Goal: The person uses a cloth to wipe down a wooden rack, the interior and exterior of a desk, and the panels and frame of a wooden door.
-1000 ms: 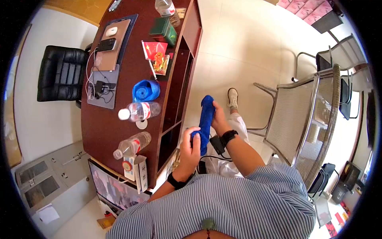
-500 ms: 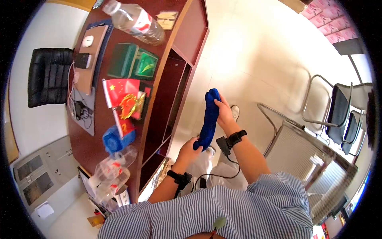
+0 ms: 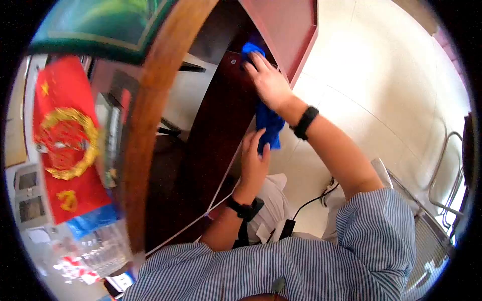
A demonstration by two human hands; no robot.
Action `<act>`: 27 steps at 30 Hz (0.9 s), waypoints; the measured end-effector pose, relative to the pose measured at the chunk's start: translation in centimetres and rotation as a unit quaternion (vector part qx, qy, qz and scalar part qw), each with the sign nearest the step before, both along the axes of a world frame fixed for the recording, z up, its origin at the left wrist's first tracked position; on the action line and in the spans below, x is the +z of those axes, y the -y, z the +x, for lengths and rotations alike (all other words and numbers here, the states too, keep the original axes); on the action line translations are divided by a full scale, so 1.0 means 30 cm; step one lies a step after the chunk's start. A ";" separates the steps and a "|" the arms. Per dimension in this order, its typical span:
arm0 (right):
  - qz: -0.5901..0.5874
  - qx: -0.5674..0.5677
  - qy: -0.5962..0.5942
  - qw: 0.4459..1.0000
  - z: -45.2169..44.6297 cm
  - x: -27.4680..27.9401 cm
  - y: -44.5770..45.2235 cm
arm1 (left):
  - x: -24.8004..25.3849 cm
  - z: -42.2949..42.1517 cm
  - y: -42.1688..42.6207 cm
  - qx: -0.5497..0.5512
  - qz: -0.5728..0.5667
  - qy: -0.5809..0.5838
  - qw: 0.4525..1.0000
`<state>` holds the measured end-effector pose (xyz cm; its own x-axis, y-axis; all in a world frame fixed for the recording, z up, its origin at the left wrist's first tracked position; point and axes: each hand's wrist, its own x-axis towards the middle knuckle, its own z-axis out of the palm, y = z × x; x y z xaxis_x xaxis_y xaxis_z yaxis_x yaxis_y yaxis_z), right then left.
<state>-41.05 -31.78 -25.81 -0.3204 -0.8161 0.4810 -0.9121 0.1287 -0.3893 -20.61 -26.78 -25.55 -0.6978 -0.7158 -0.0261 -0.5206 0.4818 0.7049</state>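
A dark blue cloth [image 3: 268, 123] hangs lengthwise between my two hands at the dark red-brown shelf [image 3: 218, 103] on the desk's side. My right hand [image 3: 273, 85] is at its upper part, fingers curled over the bunched end against the shelf near the red-brown panel [image 3: 293, 35]. The palm and thumb of that hand are hidden from view. Lower down, my left hand [image 3: 252, 163] has the bottom end of the cloth between thumb and fingers, close to the shelf's front edge. Both wrists wear black straps.
The wooden desk edge [image 3: 160, 65] runs along my left. On the desktop are a green box [image 3: 100, 30], red flags with a gold emblem [image 3: 68, 145] and clear plastic bottles [image 3: 105, 251]. A white cord [image 3: 186, 228] crosses the shelf front. A metal-framed chair [image 3: 427, 241] stands at right.
Both hands have carried the cloth from over the floor to the desk's shelf. My right hand now reaches up against it. The view has moved closer to the desk.
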 end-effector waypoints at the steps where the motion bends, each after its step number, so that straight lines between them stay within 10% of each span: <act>1: -0.002 -0.012 -0.108 0.994 -0.016 -0.045 0.046 | -0.052 -0.015 0.018 -0.011 -0.019 -0.006 1.000; 9: -0.092 0.024 -0.023 0.995 0.066 -0.145 -0.064 | -0.124 0.019 0.179 -0.047 -0.239 -0.073 0.967; 16: -0.210 -0.039 0.447 0.868 0.057 -0.562 -0.066 | -0.225 -0.382 0.458 -0.195 -0.240 0.003 0.951; 19: -0.103 -0.129 0.247 0.955 0.129 -0.516 -0.097 | -0.182 -0.386 0.451 -0.161 -0.282 0.068 0.943; 23: -0.064 -0.138 0.459 0.875 0.083 -0.462 -0.132 | -0.187 -0.412 0.482 -0.107 -0.296 0.095 0.944; 27: -0.190 -0.143 0.172 0.956 0.095 -0.215 -0.139 | -0.173 -0.399 0.675 -0.037 -0.337 0.188 0.922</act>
<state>-38.21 -27.61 -32.26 -0.6973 -0.4587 0.5507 -0.6699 0.1439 -0.7284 -32.59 -47.03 -30.74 -0.7778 -0.6086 0.1569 -0.6151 0.7884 0.0090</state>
